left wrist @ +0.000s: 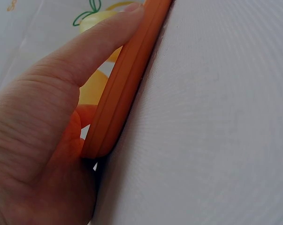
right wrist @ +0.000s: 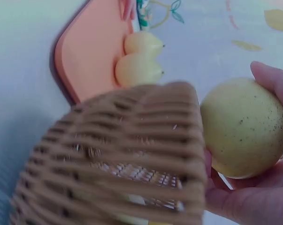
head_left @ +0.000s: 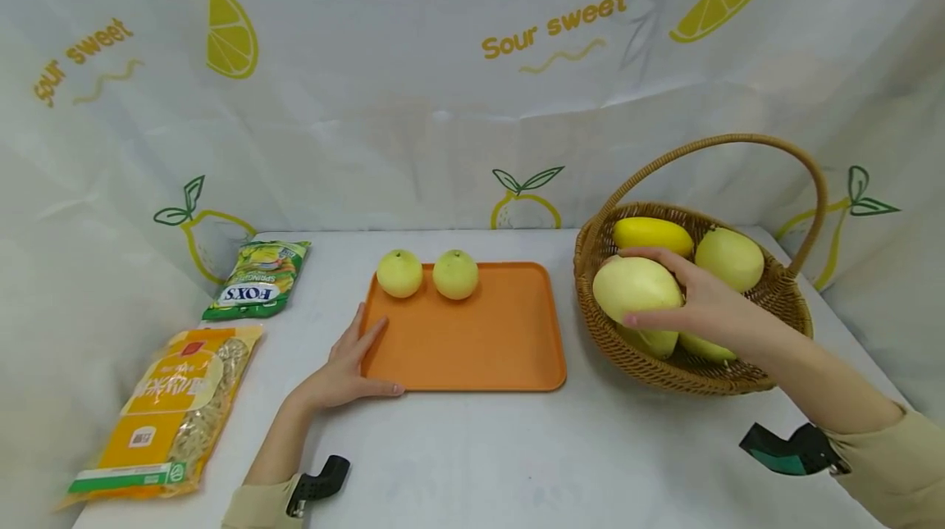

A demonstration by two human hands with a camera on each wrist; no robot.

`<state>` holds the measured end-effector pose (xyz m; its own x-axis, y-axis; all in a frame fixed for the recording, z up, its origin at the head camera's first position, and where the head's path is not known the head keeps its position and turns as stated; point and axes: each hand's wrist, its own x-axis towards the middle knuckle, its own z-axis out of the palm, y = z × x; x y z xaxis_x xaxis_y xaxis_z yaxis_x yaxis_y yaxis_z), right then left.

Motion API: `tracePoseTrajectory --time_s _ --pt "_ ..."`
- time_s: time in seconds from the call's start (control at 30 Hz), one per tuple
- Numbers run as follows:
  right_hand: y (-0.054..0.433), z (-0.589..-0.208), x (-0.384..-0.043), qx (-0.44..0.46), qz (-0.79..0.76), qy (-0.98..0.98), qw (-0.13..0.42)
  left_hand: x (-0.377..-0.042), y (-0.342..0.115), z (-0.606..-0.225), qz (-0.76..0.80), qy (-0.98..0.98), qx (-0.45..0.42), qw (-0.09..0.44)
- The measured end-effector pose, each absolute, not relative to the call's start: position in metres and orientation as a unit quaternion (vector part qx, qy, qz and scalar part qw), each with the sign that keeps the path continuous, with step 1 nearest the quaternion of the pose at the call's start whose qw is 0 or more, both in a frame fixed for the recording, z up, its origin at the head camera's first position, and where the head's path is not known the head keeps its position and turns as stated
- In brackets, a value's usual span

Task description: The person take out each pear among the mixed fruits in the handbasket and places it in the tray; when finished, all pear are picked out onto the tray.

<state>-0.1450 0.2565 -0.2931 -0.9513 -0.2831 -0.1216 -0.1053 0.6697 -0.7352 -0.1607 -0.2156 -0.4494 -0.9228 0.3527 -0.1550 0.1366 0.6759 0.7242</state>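
My right hand holds a pale yellow pear, its fingers and thumb spread round the sides, over the left part of a wicker basket. Fine brown specks show on this pear in the right wrist view, beside the basket rim. My left hand rests against the near left corner of an orange tray. Its thumb lies along the front rim and its fingers reach across the left rim. Two smaller pale yellow pears sit side by side at the tray's far left.
Inside the basket are another pale fruit, a bright yellow oblong fruit and more partly hidden ones. A tall handle arches over it. Left of the tray lie a green snack bag and a yellow noodle packet. A printed cloth backs the table.
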Motion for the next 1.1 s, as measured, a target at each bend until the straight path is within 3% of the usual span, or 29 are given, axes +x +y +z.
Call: tracePoseTrajectory --time_s 0.2,0.5,1.1 --pt "0.243 -0.300 -0.134 -0.102 -0.433 0.892 0.078 -0.161 -0.216 -0.450 0.378 0.904 0.136 0.144" --pt "0.208 -0.316 -0.123 -0.127 -0.447 0.884 -0.047 -0.162 -0.216 -0.451 0.375 0.906 0.133 0.148" --pt "0.160 -0.346 -0.124 -0.208 -0.419 0.877 -0.112 -0.161 -0.216 -0.450 0.375 0.907 0.131 0.144"
